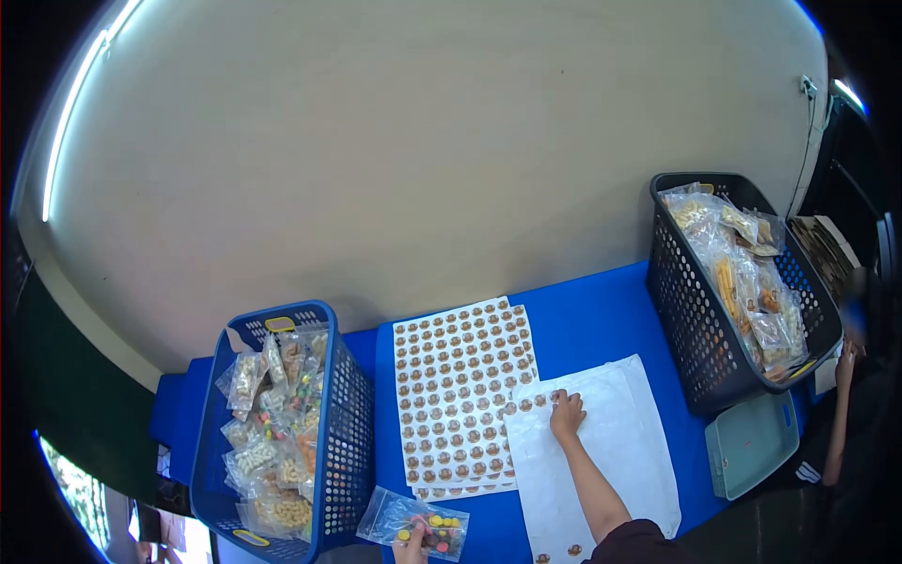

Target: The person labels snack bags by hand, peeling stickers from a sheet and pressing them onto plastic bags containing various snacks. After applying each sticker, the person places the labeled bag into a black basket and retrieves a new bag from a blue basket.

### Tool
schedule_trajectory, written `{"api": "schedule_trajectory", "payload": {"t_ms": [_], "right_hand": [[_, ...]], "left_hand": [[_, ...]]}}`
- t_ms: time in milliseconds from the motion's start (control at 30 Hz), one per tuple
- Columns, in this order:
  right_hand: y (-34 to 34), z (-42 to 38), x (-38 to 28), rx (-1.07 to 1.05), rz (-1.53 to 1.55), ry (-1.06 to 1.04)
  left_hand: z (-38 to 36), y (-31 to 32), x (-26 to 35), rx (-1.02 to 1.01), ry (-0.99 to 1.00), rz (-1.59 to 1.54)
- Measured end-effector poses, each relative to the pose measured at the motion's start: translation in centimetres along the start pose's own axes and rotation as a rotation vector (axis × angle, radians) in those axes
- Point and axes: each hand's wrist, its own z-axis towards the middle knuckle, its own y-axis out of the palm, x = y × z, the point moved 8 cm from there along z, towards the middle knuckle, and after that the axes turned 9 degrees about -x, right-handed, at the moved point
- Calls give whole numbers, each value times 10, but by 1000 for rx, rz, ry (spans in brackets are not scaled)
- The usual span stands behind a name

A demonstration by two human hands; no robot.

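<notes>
Left grip on bag, right hand at stickers, blue basket beside

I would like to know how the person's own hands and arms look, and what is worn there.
The right hand is ungloved; a dark sleeve ends near the elbow, leaving the forearm uncovered. The left hand is ungloved too; no sleeve shows on that side.

1 clear candy bag is near 1 mostly bare sticker sheet.
</notes>
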Motion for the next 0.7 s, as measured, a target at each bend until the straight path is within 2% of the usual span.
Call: {"api": "schedule_trajectory", "payload": {"t_ms": [133, 433, 700], "right_hand": [[0, -7, -8, 56, -114, -73], [-6, -28, -13, 12, -158, -191], [-1, -8, 0, -25, -13, 6]], "left_hand": [[-5, 1, -6, -16, 20, -33], [-8, 8, -12, -39, 70, -4], [-26, -4, -18, -46, 80, 16]]}}
